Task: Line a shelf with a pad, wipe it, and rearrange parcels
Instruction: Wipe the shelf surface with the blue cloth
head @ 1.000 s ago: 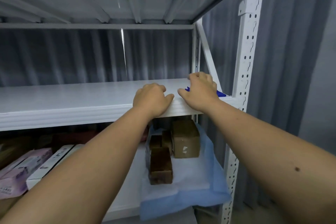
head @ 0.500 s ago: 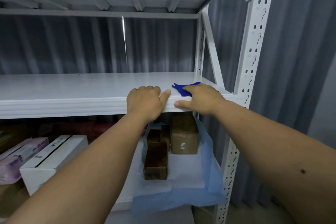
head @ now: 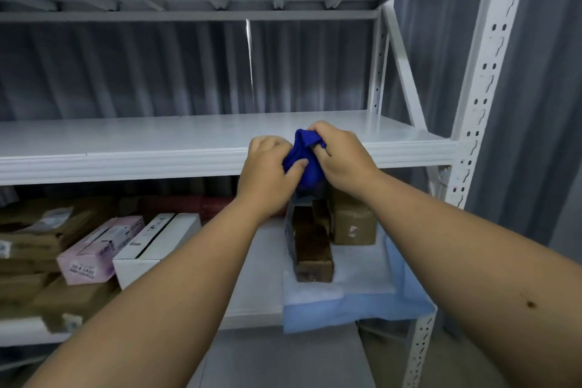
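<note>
A bunched dark blue cloth (head: 305, 161) is held between both hands just in front of the white middle shelf (head: 141, 138). My left hand (head: 267, 170) pinches its left side with thumb and fingers. My right hand (head: 343, 156) grips its top and right side. One shelf down, a light blue pad (head: 371, 302) lies at the right end and hangs over the front edge. Brown parcels stand on the pad: a dark one (head: 311, 249) in front and a lighter one (head: 354, 224) behind it.
Left on the lower shelf lie a white box (head: 154, 246), a pink box (head: 100, 249) and brown paper parcels (head: 34, 239). A perforated white upright (head: 478, 98) bounds the rack on the right. Grey curtain hangs behind and to the right.
Both hands have left the shelf's front edge. The blue cloth came off the shelf top and is now bunched between the two hands. The camera tilted down a little.
</note>
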